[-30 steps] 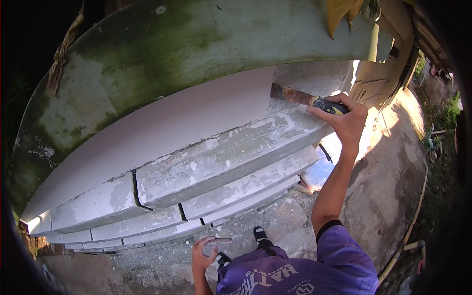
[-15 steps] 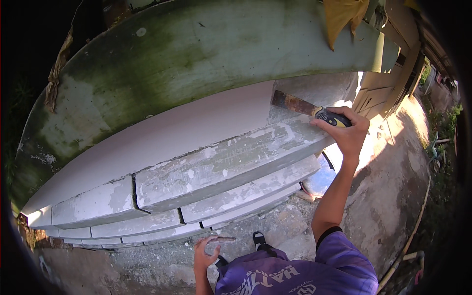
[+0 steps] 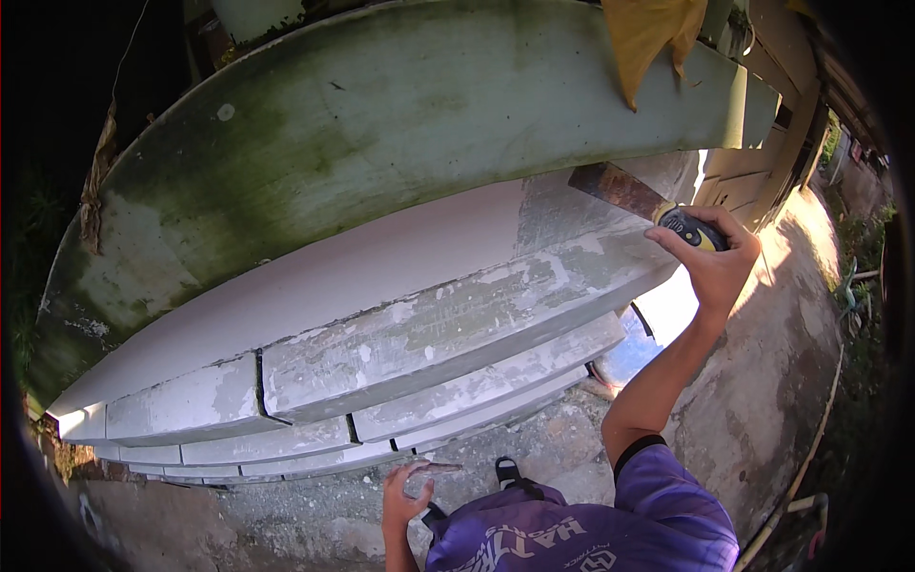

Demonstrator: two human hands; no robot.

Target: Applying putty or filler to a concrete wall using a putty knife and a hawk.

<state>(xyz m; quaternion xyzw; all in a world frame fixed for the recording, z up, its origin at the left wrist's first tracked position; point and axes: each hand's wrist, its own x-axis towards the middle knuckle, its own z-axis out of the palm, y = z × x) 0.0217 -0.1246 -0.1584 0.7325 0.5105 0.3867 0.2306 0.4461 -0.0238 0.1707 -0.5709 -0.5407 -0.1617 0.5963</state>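
Observation:
In my right hand is a putty knife with a broad, rusty blade and a black and yellow handle, the fingers closed round the handle. Its blade points left, over a grey patch at the right end of the white wall; whether it touches the surface I cannot tell. Low down near my body, my left hand is curled, and a thin, flat, greyish-brown piece sticks out at its fingertips. The kind of that piece is not clear.
Below the wall run stepped ledges with patchy white coating and dark gaps. A curved, mossy green slab overhangs, with a dry yellow leaf hanging over it. A blue rounded object stands under the ledges' right end. Rough concrete lies to the right.
My right hand has moved right and slightly down with the putty knife, so the blade has drawn away from the white part's edge. My left hand stays almost where it was.

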